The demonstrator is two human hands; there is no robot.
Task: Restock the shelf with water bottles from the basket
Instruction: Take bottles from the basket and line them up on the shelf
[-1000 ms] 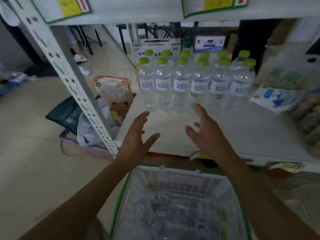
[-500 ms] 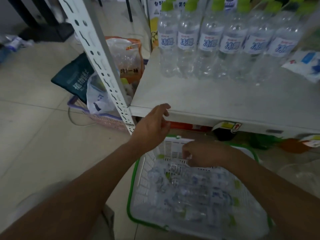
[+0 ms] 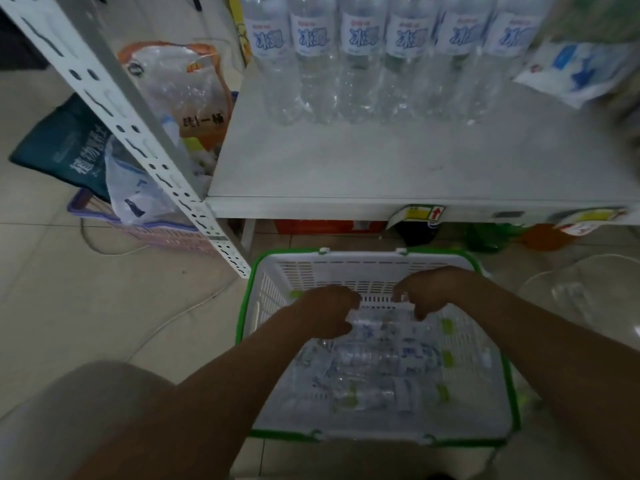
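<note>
A white basket with a green rim (image 3: pixel 367 263) stands on the floor below the shelf (image 3: pixel 398 168). Several clear water bottles with green caps (image 3: pixel 377 368) lie in it. Both my hands are down inside its far end. My left hand (image 3: pixel 325 311) curls around the end of one lying bottle (image 3: pixel 363 322), thumb under and fingers over. My right hand (image 3: pixel 429 291) hangs just right of it, fingers bent down onto the bottles; blur hides its grip. A row of upright bottles with blue-and-white labels (image 3: pixel 388 57) stands at the back of the shelf.
A white perforated shelf post (image 3: pixel 138 147) slants down to the basket's left corner. Behind it, a purple basket (image 3: pixel 156 233) holds plastic bags, with a dark green bag (image 3: pixel 65 143) beside it. A white and blue packet (image 3: pixel 581 71) lies at the shelf's right. A cable runs across the floor tiles.
Both hands have dropped from in front of the shelf into the basket. The left hand left the shelf edge and joined the right among the bottles. My view has tilted down.
</note>
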